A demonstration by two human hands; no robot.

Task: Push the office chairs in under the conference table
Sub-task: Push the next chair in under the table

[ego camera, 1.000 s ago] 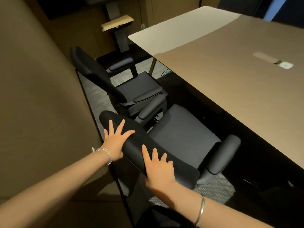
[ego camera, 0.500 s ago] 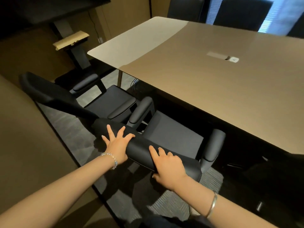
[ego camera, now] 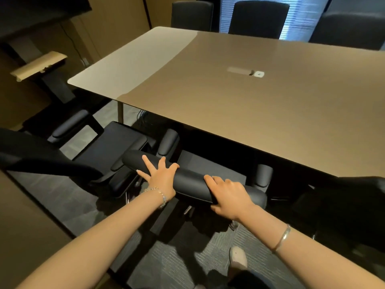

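Note:
A black office chair stands in front of me, its padded backrest lying across the view. Its seat and both armrests reach under the near edge of the brown conference table. My left hand lies flat on the left part of the backrest's top with fingers spread. My right hand curls over the right part, thumb beneath. A second black chair stands to the left, angled and mostly out from the table.
A third dark chair sits at the right edge. Three chair backs line the table's far side. A brown wall panel is close on my left. A stand with a shelf is at the back left. My shoe is on the grey carpet.
The chair has rolled forward, so its seat is now further under the table. My view has lifted and turned right. My right hand's fingers have curled over the backrest.

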